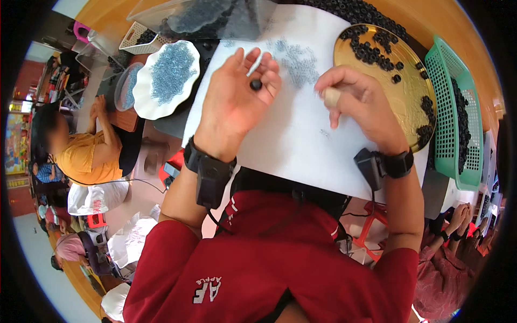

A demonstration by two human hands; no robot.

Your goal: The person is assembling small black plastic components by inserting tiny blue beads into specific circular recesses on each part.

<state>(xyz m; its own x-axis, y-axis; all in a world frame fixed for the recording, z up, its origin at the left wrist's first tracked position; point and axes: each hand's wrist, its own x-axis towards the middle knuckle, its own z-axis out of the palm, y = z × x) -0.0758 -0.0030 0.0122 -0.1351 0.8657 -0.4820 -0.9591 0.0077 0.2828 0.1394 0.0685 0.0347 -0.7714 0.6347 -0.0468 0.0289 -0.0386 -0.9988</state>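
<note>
**Small black ring held over a white sheet**

A wooden table (431, 16) carries a large white sheet (291, 134), a green basket (458, 107), a gold tray (393, 81) of black rings and a white scalloped dish (167, 81) of bluish parts. Other people sit around. The left hand (237, 102) is raised palm-up, its fingertips pinching a black ring (256, 84). The right hand (355, 102) curls knuckles-up just beside it, thumb and fingers closed; whether they grip anything is hidden.
</note>
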